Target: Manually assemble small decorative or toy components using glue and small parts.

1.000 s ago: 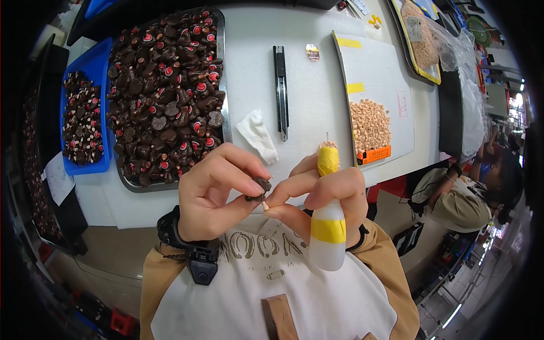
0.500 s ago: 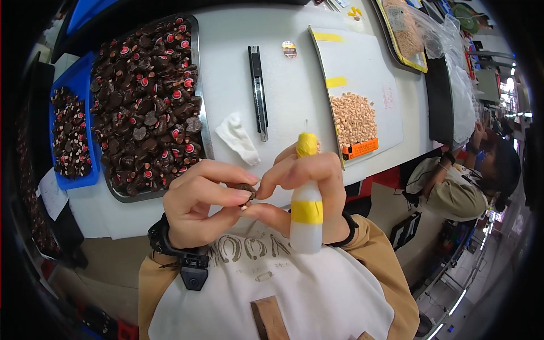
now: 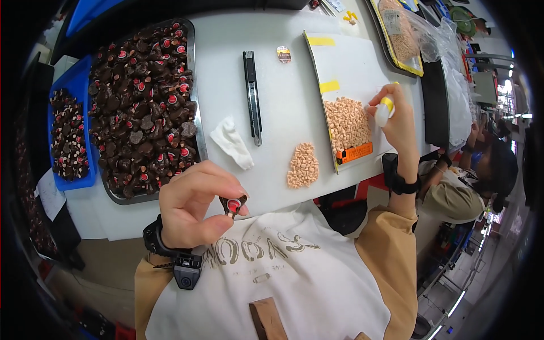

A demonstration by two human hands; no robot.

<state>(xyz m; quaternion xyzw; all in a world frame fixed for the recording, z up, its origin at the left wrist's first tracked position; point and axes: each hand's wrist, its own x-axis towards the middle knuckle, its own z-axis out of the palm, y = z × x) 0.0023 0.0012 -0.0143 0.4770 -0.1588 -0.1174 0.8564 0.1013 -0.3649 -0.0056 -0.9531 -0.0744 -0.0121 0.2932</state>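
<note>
My left hand (image 3: pixel 194 205), above my lap, pinches a small dark brown moulded piece (image 3: pixel 232 205) with a red patch and a pale stub at its lower end. Reaching over the white board (image 3: pixel 351 62) at the right, my right hand (image 3: pixel 402 122) keeps a squeeze bottle (image 3: pixel 383 112) with a white body and yellow tape in its grip. Its thumb and fingertip are at the right edge of a heap of tiny beige pieces (image 3: pixel 347 124); whether they pinch one I cannot tell. A smaller beige heap (image 3: pixel 303 165) lies left of the board.
A metal tray (image 3: pixel 196 113) full of brown-and-red pieces stands left, beside a blue tray (image 3: pixel 90 170) of similar ones. Between lie a utility knife (image 3: pixel 253 99), a crumpled white cloth (image 3: pixel 233 143) and a round label (image 3: pixel 284 54). Another person (image 3: pixel 456 190) sits at the right.
My right hand has left the brown piece and moved right and away to the beige heap, taking the bottle along. The left hand still holds the piece, now with its red patch showing.
</note>
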